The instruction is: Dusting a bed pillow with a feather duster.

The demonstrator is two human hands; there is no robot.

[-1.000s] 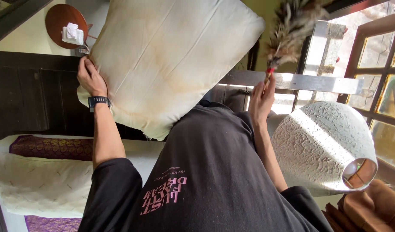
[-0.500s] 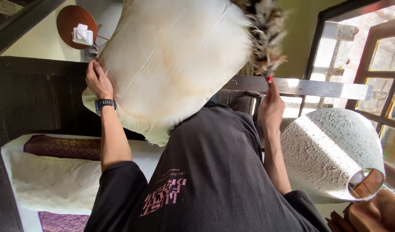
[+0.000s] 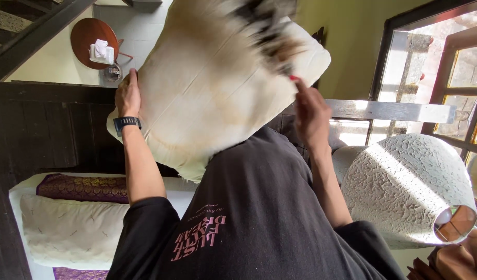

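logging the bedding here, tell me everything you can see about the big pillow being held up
The pillow is large, roughly square and cream, in plain cloth with yellowish-brown stains and faint creases. It is held up tilted, one corner pointing down against the person's dark shirt. The left hand grips its left edge; the right hand holds a blurred feather duster against its upper right face.
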